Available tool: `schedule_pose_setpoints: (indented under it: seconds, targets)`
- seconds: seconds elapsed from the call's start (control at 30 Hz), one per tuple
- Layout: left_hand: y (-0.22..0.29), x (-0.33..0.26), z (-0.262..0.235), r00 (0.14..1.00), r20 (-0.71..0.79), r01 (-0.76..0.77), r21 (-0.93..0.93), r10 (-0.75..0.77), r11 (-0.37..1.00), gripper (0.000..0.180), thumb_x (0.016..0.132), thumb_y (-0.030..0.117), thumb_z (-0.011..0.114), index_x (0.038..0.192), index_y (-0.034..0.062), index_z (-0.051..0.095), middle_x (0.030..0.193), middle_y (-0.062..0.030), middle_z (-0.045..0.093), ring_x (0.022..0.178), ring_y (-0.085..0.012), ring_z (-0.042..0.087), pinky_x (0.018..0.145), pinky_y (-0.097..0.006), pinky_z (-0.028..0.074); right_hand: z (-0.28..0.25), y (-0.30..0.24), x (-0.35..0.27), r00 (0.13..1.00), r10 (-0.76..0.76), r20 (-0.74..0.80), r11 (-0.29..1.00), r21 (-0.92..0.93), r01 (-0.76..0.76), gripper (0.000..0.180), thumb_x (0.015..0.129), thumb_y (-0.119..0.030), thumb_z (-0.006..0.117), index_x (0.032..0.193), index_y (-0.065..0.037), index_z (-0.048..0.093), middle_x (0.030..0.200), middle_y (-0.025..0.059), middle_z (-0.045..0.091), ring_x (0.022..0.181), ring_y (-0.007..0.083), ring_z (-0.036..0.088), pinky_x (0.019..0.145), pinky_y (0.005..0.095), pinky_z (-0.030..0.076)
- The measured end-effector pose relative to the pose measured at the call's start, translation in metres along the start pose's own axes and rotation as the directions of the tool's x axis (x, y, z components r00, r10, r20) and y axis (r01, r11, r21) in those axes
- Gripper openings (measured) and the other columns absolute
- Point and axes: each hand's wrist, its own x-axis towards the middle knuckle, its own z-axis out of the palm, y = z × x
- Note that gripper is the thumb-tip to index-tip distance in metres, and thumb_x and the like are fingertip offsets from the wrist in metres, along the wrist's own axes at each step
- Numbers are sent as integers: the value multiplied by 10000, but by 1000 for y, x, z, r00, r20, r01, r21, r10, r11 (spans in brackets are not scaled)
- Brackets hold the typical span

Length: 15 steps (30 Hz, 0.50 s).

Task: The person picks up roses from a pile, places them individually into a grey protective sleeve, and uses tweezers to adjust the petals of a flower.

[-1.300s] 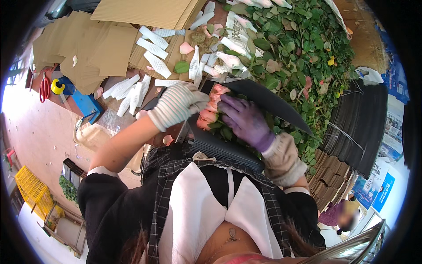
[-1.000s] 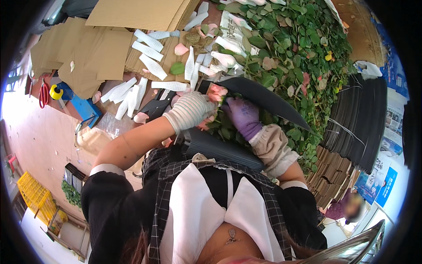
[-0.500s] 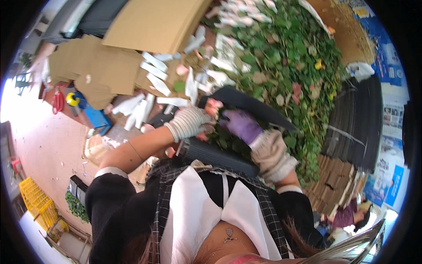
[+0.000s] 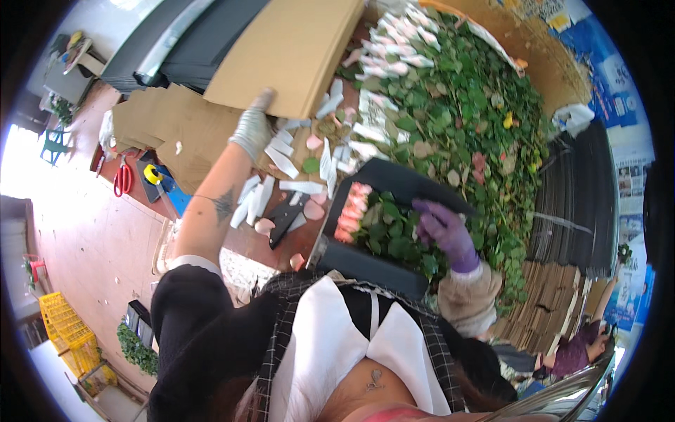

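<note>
Pink roses (image 4: 353, 211) lie in a row at the left end of an opened black wrapper (image 4: 369, 271) in front of me, their green leaves stretching right. My left hand (image 4: 253, 130), in a pale striped glove, is at the near edge of a stack of brown cardboard sheets (image 4: 274, 56). A finger or thumb lies on top, and the other fingers are hidden at the edge, seemingly closed on a sheet. My right hand (image 4: 444, 231), in a purple glove, hovers over the leaves with its fingers loosely bent and apart, holding nothing visible.
Loose white foam sleeves (image 4: 281, 163), fallen petals and a dark strip (image 4: 287, 219) litter the table's left side. A large heap of leafy stems (image 4: 471, 105) fills the far right. Red-handled scissors (image 4: 123, 177) and a yellow tape roll (image 4: 152, 174) lie at the left edge. Dark sheets (image 4: 573, 197) are stacked at right.
My left hand has left the roses and moved up and left to the cardboard. My right hand has drawn back to the right. The rose row is now uncovered, and the view has shifted.
</note>
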Motion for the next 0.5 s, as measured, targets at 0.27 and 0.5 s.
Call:
schedule_pose_setpoints:
  seconds: [0.27,0.5]
  targets:
    - [30,19,31,1000,-16,31,525,-26,851,412,854,451,605,908,44,618,648,-81,627,427,-144,533,391,-252,399,17,17,-29,991,-42,-128,992,117,57,355,927,-163,555,1243,0,549,808,39,625,674,86,551,637,224,462]
    - [138,-18,-17,981,89,-39,962,-175,270,271,825,308,633,864,43,673,762,-66,661,639,-142,631,542,-281,490,3,46,-63,938,-104,-331,978,138,157,364,922,-229,584,1215,-14,560,750,44,621,628,102,553,588,239,464]
